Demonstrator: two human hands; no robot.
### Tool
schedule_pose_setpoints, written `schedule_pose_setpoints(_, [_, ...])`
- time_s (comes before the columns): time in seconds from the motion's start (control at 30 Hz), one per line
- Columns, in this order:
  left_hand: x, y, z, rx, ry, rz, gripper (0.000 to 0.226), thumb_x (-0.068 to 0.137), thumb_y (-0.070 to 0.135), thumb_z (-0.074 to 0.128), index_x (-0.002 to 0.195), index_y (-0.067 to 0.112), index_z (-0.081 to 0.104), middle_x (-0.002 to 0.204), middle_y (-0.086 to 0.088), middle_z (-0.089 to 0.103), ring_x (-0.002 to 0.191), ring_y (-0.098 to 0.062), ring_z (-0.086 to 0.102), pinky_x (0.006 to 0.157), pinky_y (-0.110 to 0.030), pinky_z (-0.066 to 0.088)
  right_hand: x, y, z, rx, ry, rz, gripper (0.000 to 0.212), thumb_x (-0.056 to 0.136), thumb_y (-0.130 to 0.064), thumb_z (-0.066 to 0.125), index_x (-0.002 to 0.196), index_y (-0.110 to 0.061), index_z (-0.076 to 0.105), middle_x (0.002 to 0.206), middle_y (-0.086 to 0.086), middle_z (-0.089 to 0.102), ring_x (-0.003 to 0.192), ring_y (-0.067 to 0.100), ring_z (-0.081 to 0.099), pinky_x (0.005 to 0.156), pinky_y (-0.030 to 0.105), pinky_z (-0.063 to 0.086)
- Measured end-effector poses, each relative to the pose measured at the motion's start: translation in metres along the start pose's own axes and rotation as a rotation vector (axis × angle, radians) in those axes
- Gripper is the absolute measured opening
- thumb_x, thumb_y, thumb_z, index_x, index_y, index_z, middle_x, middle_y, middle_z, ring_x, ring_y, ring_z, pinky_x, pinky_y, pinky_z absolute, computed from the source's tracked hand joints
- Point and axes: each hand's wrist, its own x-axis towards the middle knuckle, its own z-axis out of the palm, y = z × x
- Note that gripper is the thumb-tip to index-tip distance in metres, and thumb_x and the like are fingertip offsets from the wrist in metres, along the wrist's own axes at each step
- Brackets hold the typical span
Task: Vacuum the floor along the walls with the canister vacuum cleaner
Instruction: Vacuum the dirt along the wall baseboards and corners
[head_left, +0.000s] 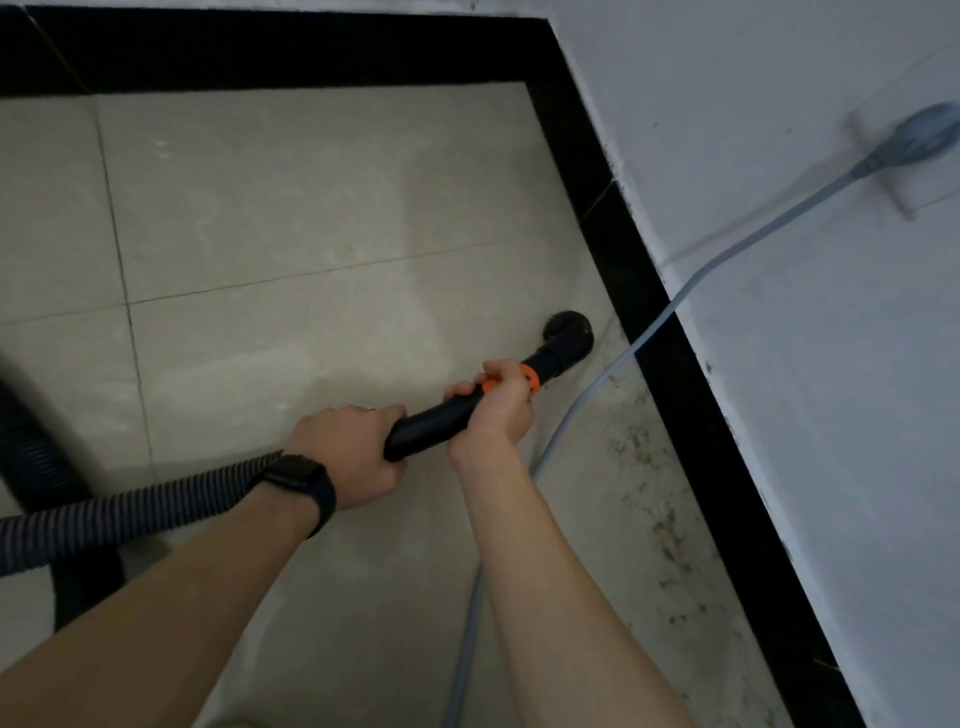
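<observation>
Head view: pale tiled floor (285, 208) bounded by a black border strip (649, 291), which runs along the top of the frame, turns a corner at upper right and continues down the right side against a white wall (779, 130). Open tile lies to the left of the hands and ahead of them, up to the far border. Dark speckled dirt (649, 467) lies on the tile beside the right-hand border. A grey plug (930, 132), blurred, sits on the wall; its grey cord (727, 254) drops across the border onto the floor, passes just right of the nozzle, goes under the right forearm and runs to the bottom edge. Vacuum, visible parts: black rigid tube (431, 423), angled up and right; orange collar (530, 378); black round nozzle (569, 332), down at the tile, near the right-hand border but apart from it. The ribbed hose (130, 512) leads from the rear of the tube to the left edge. Left hand (353, 452), with a black watch (298, 478) on its wrist, is wrapped round the rear end of the tube where the hose joins. Right hand (498, 410) grips the tube further forward, fingers curled over it at the orange collar. The nozzle lies just beyond the right hand.
</observation>
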Motion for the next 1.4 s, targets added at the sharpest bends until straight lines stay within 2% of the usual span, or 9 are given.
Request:
schedule_pose_setpoints(0.17, [0.008,0.02,0.008,0.073,0.013,0.073,0.025,0.085,0.042,0.053,0.106,0.031,0.045,0.097,0.003,0.064,0.086,-0.026,0.064,0.065,-0.031,0.043,0.008,-0.014,-0.02,0.063,0.004,-0.023,0.017,0.082,-0.001,0.053,0.071,-0.013,0.047,0.055,0.001,0.043,0.039,0.017,0.039,0.044,0.024,0.039])
schedule_pose_setpoints(0.53, [0.025,0.052,0.013,0.033,0.044,0.07,0.029,0.088,0.038,0.053,0.112,0.024,0.045,0.104,-0.002,0.064,0.09,-0.03,0.064,0.066,-0.032,0.039,0.031,-0.041,-0.022,-0.016,-0.021,-0.051,0.015,0.082,-0.006,0.052,0.072,-0.015,0.046,0.056,0.0,0.044,0.04,0.015,0.039,0.045,0.023,0.039])
schedule_pose_setpoints(0.8, [0.036,0.07,0.015,-0.015,0.074,0.04,0.029,0.092,0.035,0.052,0.115,0.02,0.043,0.106,-0.004,0.064,0.089,-0.03,0.064,0.064,-0.033,0.04,0.045,-0.063,-0.012,-0.133,-0.102,-0.015,0.015,0.084,-0.009,0.051,0.071,-0.015,0.047,0.06,-0.001,0.044,0.04,0.013,0.039,0.044,0.022,0.039])
schedule_pose_setpoints(0.93, [0.038,0.067,0.007,-0.169,0.039,-0.005,0.025,0.088,0.035,0.054,0.109,0.023,0.047,0.096,-0.004,0.065,0.08,-0.028,0.063,0.061,-0.029,0.044,0.046,-0.069,0.005,-0.219,-0.119,-0.026,0.016,0.086,-0.005,0.056,0.073,-0.012,0.051,0.062,0.001,0.047,0.041,0.014,0.041,0.043,0.023,0.042])
schedule_pose_setpoints(1.03, [0.037,0.051,-0.003,-0.222,0.032,-0.004,0.018,0.083,0.036,0.057,0.097,0.029,0.047,0.088,-0.002,0.064,0.074,-0.026,0.061,0.06,-0.029,0.047,0.042,-0.063,0.013,-0.234,-0.126,-0.064,0.011,0.09,-0.003,0.063,0.084,-0.009,0.056,0.064,0.004,0.053,0.044,0.016,0.052,0.048,0.028,0.051])
schedule_pose_setpoints(1.13, [0.026,0.032,-0.004,-0.176,0.026,0.002,0.017,0.083,0.038,0.057,0.095,0.03,0.048,0.083,0.0,0.063,0.072,-0.024,0.061,0.06,-0.03,0.05,0.037,-0.047,0.012,-0.248,-0.109,-0.084,0.014,0.092,-0.007,0.07,0.099,-0.007,0.058,0.07,0.006,0.059,0.048,0.017,0.06,0.051,0.032,0.056])
schedule_pose_setpoints(1.33, [0.002,0.0,-0.002,-0.116,0.004,-0.045,0.018,0.085,0.038,0.058,0.097,0.032,0.047,0.081,0.003,0.06,0.074,-0.023,0.061,0.063,-0.031,0.051,0.022,-0.01,0.011,-0.254,-0.145,-0.05,0.024,0.095,-0.007,0.07,0.114,-0.002,0.056,0.073,0.008,0.057,0.047,0.018,0.061,0.051,0.036,0.059])
schedule_pose_setpoints(1.4, [-0.004,-0.007,-0.001,-0.107,0.001,-0.058,0.017,0.085,0.037,0.059,0.097,0.033,0.048,0.079,0.005,0.058,0.071,-0.021,0.059,0.06,-0.029,0.047,0.015,-0.001,0.009,-0.265,-0.143,-0.045,0.036,0.094,-0.007,0.069,0.125,0.004,0.053,0.075,0.01,0.055,0.045,0.017,0.059,0.05,0.035,0.057])
